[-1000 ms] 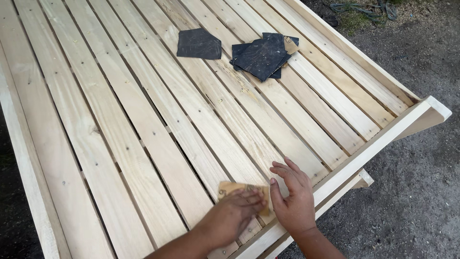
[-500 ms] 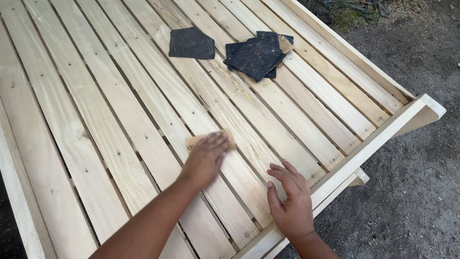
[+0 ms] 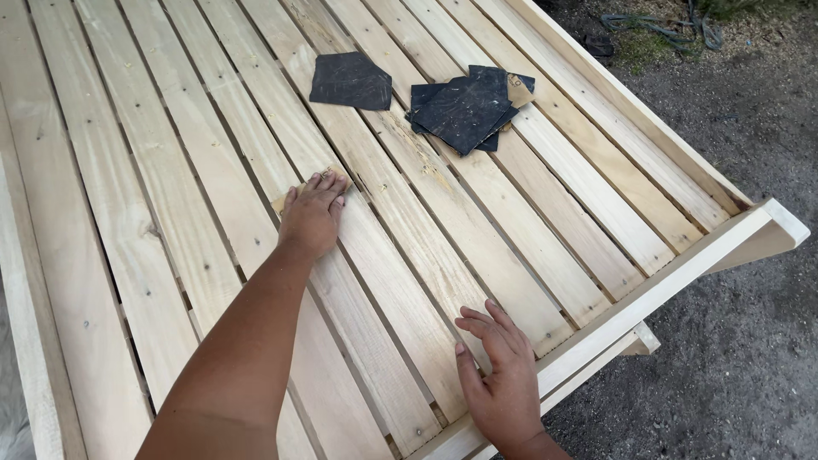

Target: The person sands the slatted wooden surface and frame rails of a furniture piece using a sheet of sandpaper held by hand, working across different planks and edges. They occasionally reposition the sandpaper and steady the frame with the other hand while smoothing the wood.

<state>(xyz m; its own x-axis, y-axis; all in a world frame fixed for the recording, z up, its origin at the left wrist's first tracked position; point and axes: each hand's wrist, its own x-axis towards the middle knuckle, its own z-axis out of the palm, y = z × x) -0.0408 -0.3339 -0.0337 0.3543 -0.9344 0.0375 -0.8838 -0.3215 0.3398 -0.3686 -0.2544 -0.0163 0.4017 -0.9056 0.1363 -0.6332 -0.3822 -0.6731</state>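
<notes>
The left hand [image 3: 313,215] lies flat on a slat near the middle of the slatted wooden frame [image 3: 128,255], with the fingers stretched and close together; it presses down on a small tan piece of sandpaper [image 3: 290,196], of which only a corner and an edge show from under the fingers; the arm reaches in from the near edge. The right hand [image 3: 503,383] rests open with spread fingers on the slats at the near right edge, just beside the edge rail [image 3: 665,290]; it holds nothing.

Toward the far edge lies a single dark sheet [image 3: 350,82], roughly four-sided; just to its right is a loose stack of dark sheets [image 3: 464,106], overlapping at different angles, with a tan corner showing at its right side; both are well apart from the hands.

Between the hands and the sheets the slats are bare pale wood with narrow gaps; the right corner of the frame sticks out over the grey dirt ground [image 3: 733,358].
</notes>
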